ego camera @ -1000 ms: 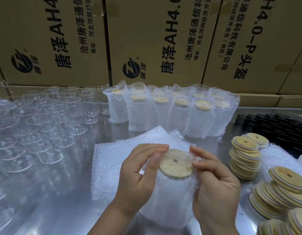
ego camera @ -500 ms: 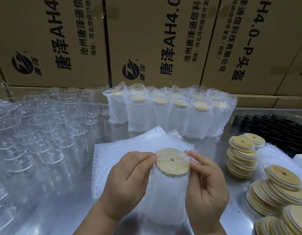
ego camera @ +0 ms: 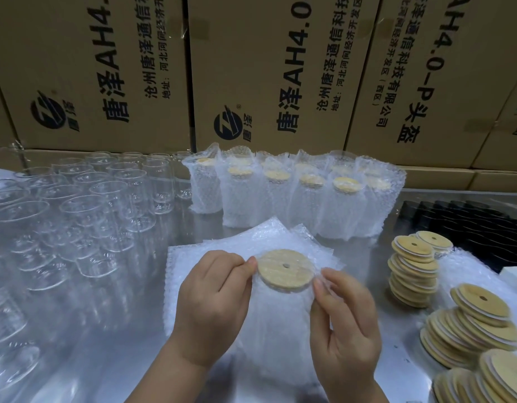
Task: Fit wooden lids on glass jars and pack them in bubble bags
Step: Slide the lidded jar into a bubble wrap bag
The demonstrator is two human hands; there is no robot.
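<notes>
The largest danger is the crowd of empty jars (ego camera: 85,216) standing close together to the left of the left hand (ego camera: 213,309): a wide move of that arm could knock several over. Between the two hands is the jar (ego camera: 280,321), already inside a bubble bag (ego camera: 266,359), with the wooden lid (ego camera: 285,269) showing bare at the bag's mouth. Both hands pinch the bag's edge. The left hand does so with curled fingers at the lid's left side, the right hand (ego camera: 347,324) with thumb and forefinger at its right side. If they pull unevenly, I think the jar may tip or the lid may be pushed off. The thin film may also slip from the fingers.

The bag hides the glass, so I cannot tell whether the lid sits fully or whether the jar rests on the table. The lid piles (ego camera: 472,330) to the right of the right hand are cut off by the frame.
</notes>
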